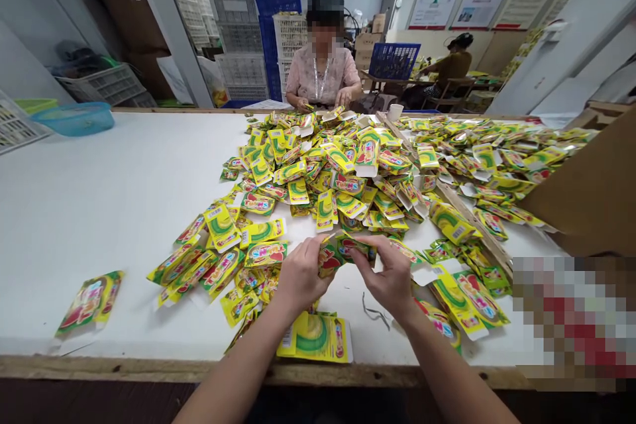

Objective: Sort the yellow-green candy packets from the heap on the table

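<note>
In front of my chest, both hands meet over a small printed carton. My left hand (302, 273) is closed on the yellow and green carton (328, 260). My right hand (390, 273) pinches a darker green packet (354, 248) at the carton's right side; it looks like a sachet, but fingers partly cover where the two meet. Beneath my wrists, a flat yellow carton (320, 339) lies near the table edge. Foil sachets (241, 305) lie left of my left hand, and more green sachets (489, 271) lie to the right.
A large heap of cartons (298, 192) spreads over the white table (149, 192). One carton (89, 301) lies apart at left. A wooden strip (460, 212) divides the right side, beside a cardboard box (591, 185). Opposite, a person (322, 73) handles cartons. A blue basin (74, 120) stands far left.
</note>
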`<state>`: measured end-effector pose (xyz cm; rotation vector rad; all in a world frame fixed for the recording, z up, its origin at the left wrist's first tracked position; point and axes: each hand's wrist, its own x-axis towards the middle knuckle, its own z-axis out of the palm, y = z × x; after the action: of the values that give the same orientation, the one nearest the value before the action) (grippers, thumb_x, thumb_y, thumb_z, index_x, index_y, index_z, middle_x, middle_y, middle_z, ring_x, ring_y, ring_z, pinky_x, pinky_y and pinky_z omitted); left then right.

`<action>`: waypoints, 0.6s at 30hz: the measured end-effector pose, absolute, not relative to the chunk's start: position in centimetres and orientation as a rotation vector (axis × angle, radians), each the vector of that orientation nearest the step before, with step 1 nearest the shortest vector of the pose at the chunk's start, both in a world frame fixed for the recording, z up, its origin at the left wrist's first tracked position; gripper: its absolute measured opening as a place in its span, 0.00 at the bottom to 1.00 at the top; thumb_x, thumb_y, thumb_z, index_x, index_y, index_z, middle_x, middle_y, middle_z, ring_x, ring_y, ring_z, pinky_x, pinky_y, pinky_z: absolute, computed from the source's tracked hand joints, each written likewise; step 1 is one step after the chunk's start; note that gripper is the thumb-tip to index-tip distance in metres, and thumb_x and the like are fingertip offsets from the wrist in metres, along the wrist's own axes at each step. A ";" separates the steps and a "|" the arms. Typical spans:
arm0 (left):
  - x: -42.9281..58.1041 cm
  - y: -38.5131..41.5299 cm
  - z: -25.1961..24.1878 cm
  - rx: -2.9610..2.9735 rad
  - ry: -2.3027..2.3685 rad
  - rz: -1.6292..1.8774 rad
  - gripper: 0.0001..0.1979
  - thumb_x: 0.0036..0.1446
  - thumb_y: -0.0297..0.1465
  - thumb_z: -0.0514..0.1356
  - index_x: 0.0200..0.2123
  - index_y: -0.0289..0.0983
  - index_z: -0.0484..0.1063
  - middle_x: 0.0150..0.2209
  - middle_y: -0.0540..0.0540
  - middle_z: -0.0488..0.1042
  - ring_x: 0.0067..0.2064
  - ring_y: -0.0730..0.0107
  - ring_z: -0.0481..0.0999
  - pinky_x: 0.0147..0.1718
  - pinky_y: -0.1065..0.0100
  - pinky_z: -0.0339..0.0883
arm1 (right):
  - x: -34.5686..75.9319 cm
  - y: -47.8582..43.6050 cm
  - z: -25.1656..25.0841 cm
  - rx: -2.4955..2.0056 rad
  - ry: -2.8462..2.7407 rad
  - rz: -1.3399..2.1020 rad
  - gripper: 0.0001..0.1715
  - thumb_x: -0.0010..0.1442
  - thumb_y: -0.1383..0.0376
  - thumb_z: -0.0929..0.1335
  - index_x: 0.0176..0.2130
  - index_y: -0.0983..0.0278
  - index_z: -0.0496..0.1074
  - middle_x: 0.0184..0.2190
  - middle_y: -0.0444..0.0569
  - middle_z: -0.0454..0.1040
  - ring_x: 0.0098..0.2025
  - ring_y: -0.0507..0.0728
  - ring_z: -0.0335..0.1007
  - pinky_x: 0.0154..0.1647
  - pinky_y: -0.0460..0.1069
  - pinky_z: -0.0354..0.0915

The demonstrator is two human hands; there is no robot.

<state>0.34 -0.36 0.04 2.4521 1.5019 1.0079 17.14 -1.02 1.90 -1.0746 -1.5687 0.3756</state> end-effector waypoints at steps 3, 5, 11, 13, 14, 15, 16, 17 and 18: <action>0.4 -0.3 -0.1 2.528 1.517 0.905 0.25 0.47 0.27 0.59 0.51 0.37 0.59 0.41 0.43 0.72 0.41 0.58 0.73 0.37 0.62 0.68 | 17.4 -0.9 2.1 -1.122 -1.785 0.542 0.07 0.54 0.66 0.68 0.36 0.61 0.74 0.33 0.48 0.77 0.35 0.56 0.72 0.37 0.51 0.67; 0.4 -0.3 -0.1 2.632 1.497 0.744 0.27 0.46 0.25 0.58 0.51 0.37 0.59 0.40 0.43 0.72 0.40 0.58 0.73 0.35 0.62 0.68 | 17.8 -0.6 2.0 -1.181 -1.858 0.679 0.08 0.52 0.66 0.68 0.35 0.61 0.75 0.32 0.47 0.78 0.33 0.56 0.72 0.35 0.51 0.67; 0.7 -0.4 -0.2 2.635 1.538 0.754 0.29 0.46 0.25 0.59 0.53 0.37 0.58 0.41 0.43 0.72 0.40 0.59 0.72 0.35 0.62 0.68 | 17.6 -0.3 1.3 -1.165 -1.357 0.987 0.15 0.49 0.57 0.71 0.36 0.63 0.72 0.31 0.47 0.77 0.29 0.54 0.72 0.29 0.49 0.68; 0.9 -0.4 -0.5 2.606 1.532 0.825 0.29 0.46 0.26 0.59 0.53 0.36 0.57 0.41 0.43 0.72 0.41 0.59 0.73 0.36 0.61 0.68 | 17.1 -0.5 1.1 -1.194 -1.305 0.899 0.14 0.49 0.56 0.71 0.34 0.63 0.72 0.27 0.47 0.76 0.27 0.55 0.72 0.29 0.50 0.67; 1.0 -0.4 -0.7 2.594 1.518 0.852 0.28 0.47 0.26 0.59 0.53 0.36 0.57 0.42 0.42 0.72 0.41 0.58 0.73 0.36 0.61 0.69 | 16.7 -0.7 1.0 -1.227 -1.316 0.797 0.13 0.49 0.57 0.71 0.32 0.63 0.72 0.25 0.47 0.76 0.27 0.55 0.71 0.30 0.51 0.67; 1.0 -0.4 -0.8 2.578 1.498 0.880 0.27 0.47 0.27 0.59 0.53 0.36 0.57 0.42 0.42 0.73 0.41 0.58 0.73 0.36 0.61 0.69 | 16.4 -0.8 0.9 -1.264 -1.338 0.669 0.12 0.49 0.57 0.71 0.31 0.62 0.72 0.24 0.47 0.76 0.28 0.56 0.71 0.32 0.52 0.66; 1.1 -0.4 -0.9 2.554 1.477 0.907 0.27 0.48 0.28 0.59 0.53 0.36 0.57 0.42 0.42 0.73 0.42 0.59 0.73 0.37 0.61 0.69 | 16.2 -1.1 0.8 -1.300 -1.372 0.532 0.10 0.49 0.58 0.71 0.30 0.62 0.73 0.24 0.47 0.75 0.31 0.58 0.71 0.36 0.54 0.65; 1.1 -0.4 -1.0 2.520 1.467 0.937 0.27 0.48 0.29 0.59 0.52 0.36 0.57 0.42 0.42 0.73 0.42 0.59 0.73 0.37 0.62 0.69 | 15.9 -1.3 0.7 -1.324 -1.417 0.406 0.08 0.51 0.58 0.70 0.28 0.61 0.73 0.24 0.47 0.76 0.35 0.60 0.72 0.41 0.57 0.63; 1.1 -0.4 -1.0 2.482 1.466 0.961 0.27 0.48 0.30 0.59 0.52 0.36 0.58 0.42 0.42 0.72 0.42 0.59 0.73 0.38 0.62 0.69 | 15.7 -1.5 0.6 -1.337 -1.473 0.317 0.08 0.53 0.58 0.69 0.27 0.60 0.74 0.25 0.48 0.76 0.40 0.62 0.71 0.46 0.59 0.60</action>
<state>1.13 -0.45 -1.05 2.4819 1.4657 0.9607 15.74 -1.47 0.62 -1.3370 -1.4733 0.3173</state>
